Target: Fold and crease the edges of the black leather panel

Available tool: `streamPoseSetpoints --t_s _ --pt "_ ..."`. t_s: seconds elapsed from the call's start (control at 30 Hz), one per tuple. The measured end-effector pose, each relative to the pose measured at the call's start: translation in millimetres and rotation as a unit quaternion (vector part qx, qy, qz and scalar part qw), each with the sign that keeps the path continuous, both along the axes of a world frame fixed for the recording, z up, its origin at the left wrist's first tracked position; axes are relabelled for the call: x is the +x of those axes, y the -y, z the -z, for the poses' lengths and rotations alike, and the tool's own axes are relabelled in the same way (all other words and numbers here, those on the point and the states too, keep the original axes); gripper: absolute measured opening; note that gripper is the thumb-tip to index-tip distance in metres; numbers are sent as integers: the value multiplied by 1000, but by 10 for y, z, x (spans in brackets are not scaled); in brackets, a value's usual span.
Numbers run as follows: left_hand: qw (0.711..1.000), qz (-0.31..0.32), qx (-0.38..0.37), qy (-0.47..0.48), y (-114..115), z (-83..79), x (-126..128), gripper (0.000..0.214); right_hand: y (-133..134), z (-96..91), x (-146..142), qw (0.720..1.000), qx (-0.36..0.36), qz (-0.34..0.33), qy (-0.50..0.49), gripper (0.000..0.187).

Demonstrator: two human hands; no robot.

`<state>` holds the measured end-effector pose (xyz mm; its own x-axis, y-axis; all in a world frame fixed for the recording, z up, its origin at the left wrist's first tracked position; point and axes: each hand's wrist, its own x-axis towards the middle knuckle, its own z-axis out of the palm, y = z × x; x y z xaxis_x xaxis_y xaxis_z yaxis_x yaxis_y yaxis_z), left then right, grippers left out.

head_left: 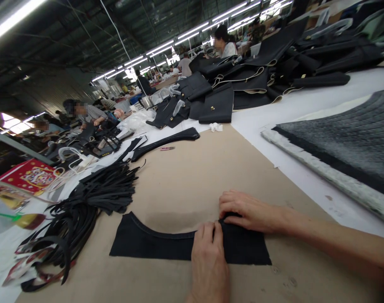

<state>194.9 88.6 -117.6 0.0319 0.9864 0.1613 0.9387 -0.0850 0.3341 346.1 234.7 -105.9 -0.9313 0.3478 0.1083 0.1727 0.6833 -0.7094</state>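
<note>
A black cut panel [166, 247] lies on the tan board in front of me, with a straight lower edge and a scooped upper edge. A narrow strip [154, 231] follows that curved edge on the left. My left hand [210, 256] rests over the middle of the panel, its bent fingers pressed together on the curved edge. Just right of it, my right hand [242, 211] is closed on the same edge, thumb and fingers pinching it. The edge beneath the fingers is mostly hidden.
Black strips [100, 193] are heaped on the left. Small pink-handled snips [167, 148] lie near stacked curved black pieces [169, 141]. Behind is a pile of black pieces [217, 101] with gold-coloured fittings. A grey padded sheet [340, 134] is at right. Other people work farther back.
</note>
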Motion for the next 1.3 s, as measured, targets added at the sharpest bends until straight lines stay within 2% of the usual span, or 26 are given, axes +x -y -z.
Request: streamPoseSetpoints --t_s 0.1,0.17,0.33,0.47,0.67,0.73,0.87,1.13,1.3 --pt "993 18 93 -64 126 148 13 53 -2 -14 34 1000 6 -13 -10 11" --pt "991 20 108 -74 142 167 9 52 -6 -31 56 1000 8 -5 -10 13" --pt "996 15 77 -50 46 57 13 37 -62 -50 102 1000 14 12 19 31" --pt "998 -21 50 -29 -49 -49 40 32 -137 -32 113 999 7 10 45 22" --pt "992 -97 -69 50 -221 -199 77 14 -200 -25 100 997 -15 14 69 13" --pt "988 -111 -75 76 -278 -219 91 17 -210 -24 101 997 -21 11 69 13" --pt "982 -98 -107 119 -395 -242 132 17 -222 -36 96 997 -15 12 71 12" --pt "970 -99 -177 134 -573 -317 187 26 -235 -131 92 995 -45 18 92 23" --pt "964 -113 -198 135 -621 -333 178 23 -271 -130 90 993 -49 25 108 23"
